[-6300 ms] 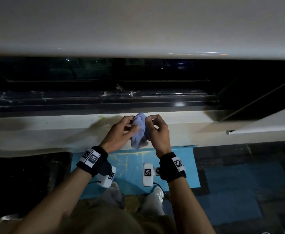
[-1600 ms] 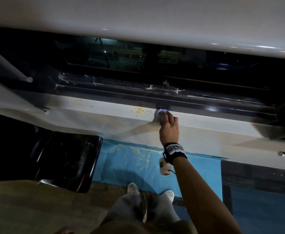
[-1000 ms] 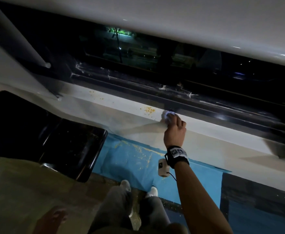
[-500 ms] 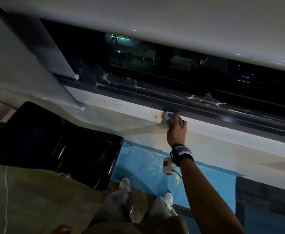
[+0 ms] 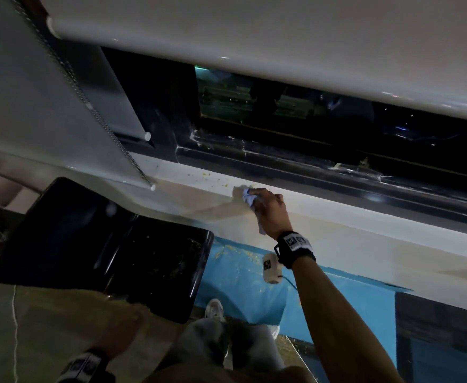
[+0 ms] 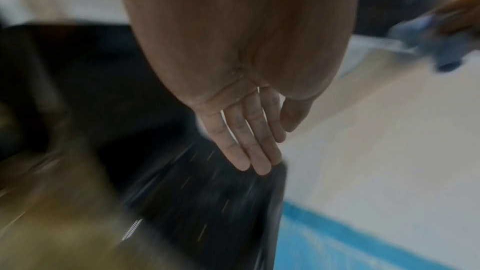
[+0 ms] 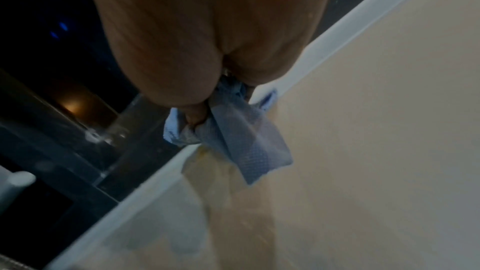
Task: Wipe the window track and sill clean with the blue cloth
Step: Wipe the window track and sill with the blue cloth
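One hand does the work: the right hand (image 5: 268, 208) bunches the crumpled pale blue cloth (image 5: 248, 198) in curled fingers, pressing it onto the flat white window sill (image 5: 337, 214). Yellow crumbs (image 5: 210, 180) speckle the sill just left of the cloth; the dark window track (image 5: 323, 178) runs right behind it. Down by the glossy black chair (image 5: 110, 250), the left hand (image 6: 249, 130) hangs flat, fingers straight and together.

The right hand (image 5: 268, 208) rests on the sill (image 5: 337, 214), with the cloth (image 5: 249, 197) under its fingers. Beyond the hand lies the window track (image 5: 323, 175). Crumbs (image 5: 207, 178) lie left of the hand. The chair (image 5: 102, 244) stands below-left, near the left hand (image 5: 121, 330).
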Motion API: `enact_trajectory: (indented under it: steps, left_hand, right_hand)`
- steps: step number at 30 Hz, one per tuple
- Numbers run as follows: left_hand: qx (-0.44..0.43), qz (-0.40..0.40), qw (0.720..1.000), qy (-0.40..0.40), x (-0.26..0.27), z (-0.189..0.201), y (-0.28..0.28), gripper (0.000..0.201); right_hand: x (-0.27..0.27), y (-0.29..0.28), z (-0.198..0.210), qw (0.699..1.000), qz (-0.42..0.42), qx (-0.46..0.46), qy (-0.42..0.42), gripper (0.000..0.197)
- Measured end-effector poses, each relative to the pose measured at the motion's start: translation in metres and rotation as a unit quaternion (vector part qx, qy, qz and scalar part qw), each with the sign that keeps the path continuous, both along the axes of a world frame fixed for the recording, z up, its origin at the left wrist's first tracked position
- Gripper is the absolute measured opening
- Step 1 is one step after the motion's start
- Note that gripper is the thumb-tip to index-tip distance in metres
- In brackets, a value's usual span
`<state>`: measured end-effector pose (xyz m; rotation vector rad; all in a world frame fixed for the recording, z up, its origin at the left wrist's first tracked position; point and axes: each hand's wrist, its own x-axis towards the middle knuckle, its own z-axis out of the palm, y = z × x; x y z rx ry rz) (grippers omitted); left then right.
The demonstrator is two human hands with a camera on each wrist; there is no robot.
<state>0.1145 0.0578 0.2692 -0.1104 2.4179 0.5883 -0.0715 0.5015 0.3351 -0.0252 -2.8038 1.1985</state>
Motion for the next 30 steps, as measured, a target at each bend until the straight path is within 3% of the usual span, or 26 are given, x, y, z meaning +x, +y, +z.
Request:
enact_trajectory:
  steps: [3,5,7,10,13,15,19,22,23,26,30]
  left_hand:
    - [0.102,0.016,0.992,0.071,-0.058,0.027,0.039,0.033]
    - [0.164,-0.009,0.980,0.115,-0.088,0.050,0.060,0.012]
    - [0.222,-0.006,0.969,0.110,-0.114,0.077,0.083,0.025]
    - [0.300,-0.038,0.945,0.125,-0.143,0.108,0.119,0.015]
    - [0.323,-0.068,0.937,0.110,-0.157,0.120,0.138,0.014]
    - [0.315,-0.052,0.941,0.112,-0.164,0.122,0.143,0.029]
    - [0.378,0.108,0.913,0.112,-0.173,0.120,0.143,0.044]
    - [0.370,0.114,0.917,0.100,-0.185,0.113,0.141,0.056]
    - [0.356,0.099,0.925,0.091,-0.189,0.111,0.141,0.059]
    - [0.366,0.089,0.923,0.084,-0.201,0.102,0.147,0.059]
    - [0.322,0.083,0.930,0.158,-0.221,0.089,0.144,0.041]
  right_hand:
    - [0.016,-0.013,0.005,0.996,-0.067,-0.053,-0.007,0.032]
    - [0.028,-0.032,0.010,0.988,-0.100,-0.112,-0.023,0.027]
    - [0.035,-0.052,0.017,0.979,-0.117,-0.161,-0.037,0.031]
    - [0.030,-0.080,0.026,0.960,-0.140,-0.225,-0.089,0.045]
    - [0.017,-0.098,0.029,0.950,-0.156,-0.241,-0.126,0.032]
    - [0.008,-0.104,0.030,0.943,-0.189,-0.235,-0.139,0.029]
    - [-0.003,-0.117,0.016,0.879,-0.251,-0.340,-0.220,0.060]
    - [-0.010,-0.132,-0.010,0.828,-0.216,-0.439,-0.273,0.078]
    - [-0.011,-0.139,-0.011,0.832,-0.197,-0.437,-0.281,0.074]
    - [-0.008,-0.147,0.002,0.885,-0.150,-0.352,-0.265,0.043]
    - [-0.011,-0.134,0.014,0.936,-0.060,-0.245,-0.244,0.031]
